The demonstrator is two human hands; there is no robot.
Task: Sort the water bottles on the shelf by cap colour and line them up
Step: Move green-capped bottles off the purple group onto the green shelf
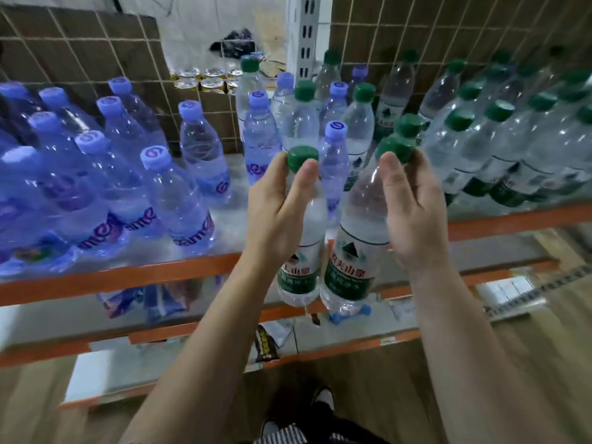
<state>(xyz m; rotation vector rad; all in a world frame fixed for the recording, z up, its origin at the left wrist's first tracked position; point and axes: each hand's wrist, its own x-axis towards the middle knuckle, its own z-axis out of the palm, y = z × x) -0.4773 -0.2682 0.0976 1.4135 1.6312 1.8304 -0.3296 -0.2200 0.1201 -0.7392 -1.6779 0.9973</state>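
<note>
My left hand (pixel 275 206) grips the neck of a green-capped bottle (pixel 304 238), held in front of the shelf's orange edge (pixel 179 274). My right hand (pixel 413 206) holds a second green-capped bottle (pixel 355 251) right beside it. Both bottles hang clear of the shelf, with their bases below its edge. Blue-capped bottles (pixel 153 187) fill the left of the shelf. Green-capped bottles (pixel 499 149) crowd the right. In the middle stands a mixed cluster of blue (pixel 334 161) and green caps (pixel 362 123).
A white slotted upright post (pixel 304 36) rises behind the mixed cluster, against a brown tiled wall. Gold cans (pixel 205 80) sit at the back. Lower shelves with orange edges (pixel 192 328) hold packets and small items. My shoe (pixel 323 398) shows on the wooden floor.
</note>
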